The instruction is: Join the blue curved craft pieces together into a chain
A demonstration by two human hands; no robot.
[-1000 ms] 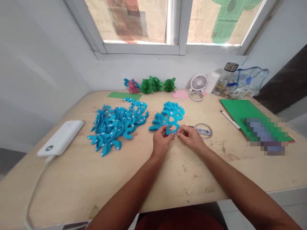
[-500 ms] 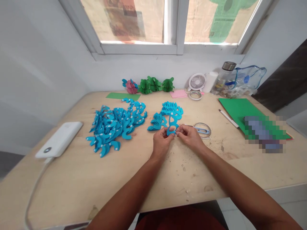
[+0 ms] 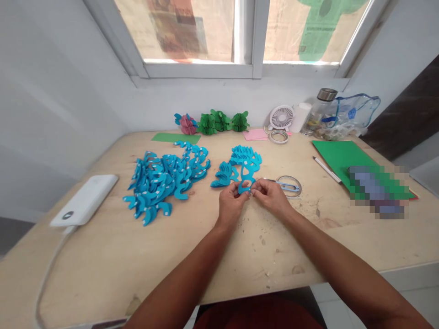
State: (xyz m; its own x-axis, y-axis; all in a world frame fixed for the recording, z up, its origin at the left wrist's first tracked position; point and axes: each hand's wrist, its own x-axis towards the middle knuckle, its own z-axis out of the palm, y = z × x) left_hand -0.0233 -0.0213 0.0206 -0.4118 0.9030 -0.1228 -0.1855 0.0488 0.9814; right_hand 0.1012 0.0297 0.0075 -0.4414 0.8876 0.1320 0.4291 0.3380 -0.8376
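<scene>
Between my two hands, at the middle of the table, is a blue paper cutout strip (image 3: pixel 246 183) with curved, ring-like openings. My left hand (image 3: pixel 233 198) pinches its near left edge. My right hand (image 3: pixel 269 194) has thumb and finger closed at its near right edge, fingertips almost meeting the left ones. The strip runs up to a cluster of folded blue paper arcs (image 3: pixel 245 155), with another folded bunch (image 3: pixel 222 175) just left. Further left lies a large pile of blue paper arcs (image 3: pixel 161 176) carrying small white squares.
By my right hand lie a blue cutter (image 3: pixel 289 187) and a tape roll (image 3: pixel 301 185). A white pen (image 3: pixel 327 169) and green sheets (image 3: pixel 338 155) are at right, a white power bank (image 3: pixel 87 198) at left. Green paper figures (image 3: pixel 206 124), a small fan (image 3: pixel 281 118) and a bottle (image 3: pixel 317 112) stand behind.
Both hands stay at the strip's near end. The right fingers have shifted very slightly; little else differs.
</scene>
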